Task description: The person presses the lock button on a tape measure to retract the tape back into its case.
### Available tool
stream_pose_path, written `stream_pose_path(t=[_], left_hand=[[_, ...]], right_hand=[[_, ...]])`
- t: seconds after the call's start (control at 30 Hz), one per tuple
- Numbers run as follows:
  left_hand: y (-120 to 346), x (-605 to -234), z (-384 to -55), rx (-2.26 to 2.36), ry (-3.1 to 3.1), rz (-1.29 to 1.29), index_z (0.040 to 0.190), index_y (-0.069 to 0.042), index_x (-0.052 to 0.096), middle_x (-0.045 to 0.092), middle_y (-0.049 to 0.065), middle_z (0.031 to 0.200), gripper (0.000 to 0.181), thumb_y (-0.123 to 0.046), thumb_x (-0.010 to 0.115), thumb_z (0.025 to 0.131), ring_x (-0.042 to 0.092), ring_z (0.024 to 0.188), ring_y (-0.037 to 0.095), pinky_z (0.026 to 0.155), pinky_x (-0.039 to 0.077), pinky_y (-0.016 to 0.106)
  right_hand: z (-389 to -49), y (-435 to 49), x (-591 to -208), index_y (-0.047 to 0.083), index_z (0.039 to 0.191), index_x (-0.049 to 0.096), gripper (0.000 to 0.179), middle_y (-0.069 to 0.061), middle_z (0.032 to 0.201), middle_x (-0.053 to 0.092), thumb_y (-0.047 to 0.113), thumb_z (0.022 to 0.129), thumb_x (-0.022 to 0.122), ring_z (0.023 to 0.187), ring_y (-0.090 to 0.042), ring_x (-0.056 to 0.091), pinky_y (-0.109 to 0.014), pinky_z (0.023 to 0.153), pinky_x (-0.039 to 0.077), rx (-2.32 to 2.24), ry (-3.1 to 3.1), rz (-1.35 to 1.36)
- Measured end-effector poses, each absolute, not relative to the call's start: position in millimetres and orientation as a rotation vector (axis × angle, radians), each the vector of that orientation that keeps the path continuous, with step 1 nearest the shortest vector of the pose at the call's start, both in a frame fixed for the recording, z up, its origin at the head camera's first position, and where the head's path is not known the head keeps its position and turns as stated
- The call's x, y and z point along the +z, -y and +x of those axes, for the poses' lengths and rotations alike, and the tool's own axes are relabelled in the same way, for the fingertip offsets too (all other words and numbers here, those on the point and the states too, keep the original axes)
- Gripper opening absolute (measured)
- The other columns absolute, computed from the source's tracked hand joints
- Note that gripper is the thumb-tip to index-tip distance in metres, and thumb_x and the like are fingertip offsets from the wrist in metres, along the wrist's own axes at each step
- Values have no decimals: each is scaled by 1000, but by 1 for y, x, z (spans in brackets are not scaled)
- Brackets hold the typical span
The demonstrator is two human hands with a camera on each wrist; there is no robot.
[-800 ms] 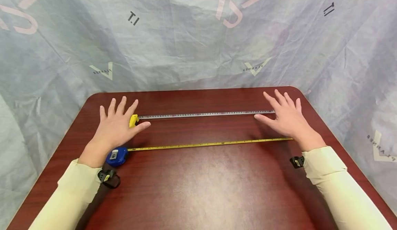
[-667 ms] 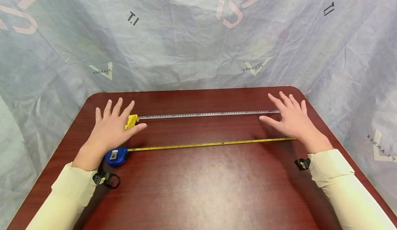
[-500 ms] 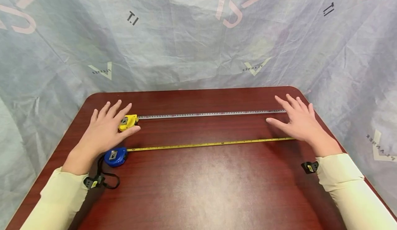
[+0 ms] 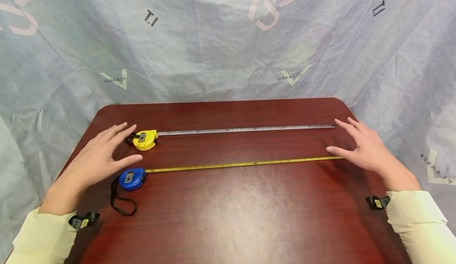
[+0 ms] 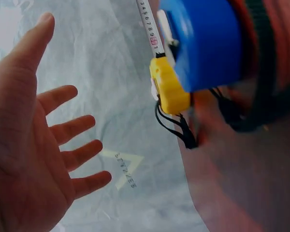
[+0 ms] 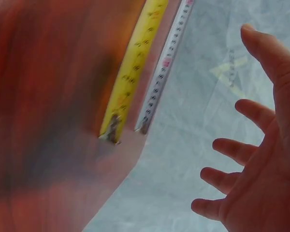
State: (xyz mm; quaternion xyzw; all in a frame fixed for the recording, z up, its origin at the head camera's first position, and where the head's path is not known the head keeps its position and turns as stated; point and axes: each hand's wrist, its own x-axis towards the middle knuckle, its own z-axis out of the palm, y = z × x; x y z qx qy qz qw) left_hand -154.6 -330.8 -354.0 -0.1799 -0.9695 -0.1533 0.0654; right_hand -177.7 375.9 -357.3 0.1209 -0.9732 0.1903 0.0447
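Blue tape measure is lying on the reddish table, its yellow blade stretching out to its right; a yellow tape measure is lying just beyond it, its white blade running nearly parallel. The left hand is hovering nearer, just left of the blue tape measure, while the right hand is hovering well to its right, near both blades' free ends; both hands are gripping nothing, fingers loosely extended
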Motion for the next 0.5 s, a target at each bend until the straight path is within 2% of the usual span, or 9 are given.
stream_pose_path(t=[0.2,0.33,0.5], left_hand=[[338,-358,-146,-541,2965,-532,164,-22,33,29,18,165,95,-50,82,87,29,144,50,105,25,75],[340,-363,-139,-566,3002,-513,162,-22,36,29,15,165,92,-49,82,87,30,144,49,100,29,74],[344,-372,-133,-583,2987,-531,161,-23,38,35,14,161,92,-49,84,85,34,141,48,96,34,72]], right_hand=[[-170,-391,-366,15,160,39,92,-33,157,32,38,84,86,142,-60,25,-79,105,16,601,2959,373],[-166,-398,-371,10,157,43,89,-34,155,36,36,85,87,135,-62,32,-77,100,25,608,2980,378],[-162,-406,-380,5,153,46,85,-34,151,40,37,86,86,134,-57,38,-74,97,32,582,2998,399]])
